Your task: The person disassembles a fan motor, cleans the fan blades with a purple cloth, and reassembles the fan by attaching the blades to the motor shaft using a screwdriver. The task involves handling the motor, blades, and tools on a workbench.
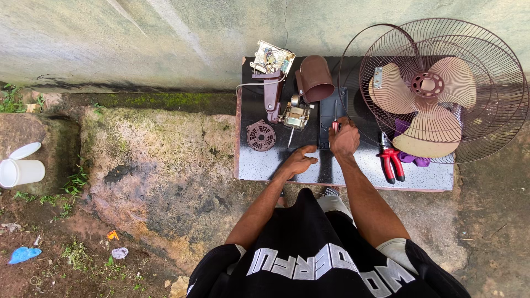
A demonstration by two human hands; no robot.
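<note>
Slippage is my worry: the right hand [344, 138] has its fingers closed around a thin red-handled screwdriver [334, 117], tip pointing toward twelve o'clock on the dark speckled surface [259, 165]. If the tip skids, I judge it could strike the bare metal fan motor [296, 115] at nine o'clock of it. The left hand [301, 160] lies flat, fingers spread and empty, bracing at seven o'clock. Both forearms reach straight forward, elbows bent.
</note>
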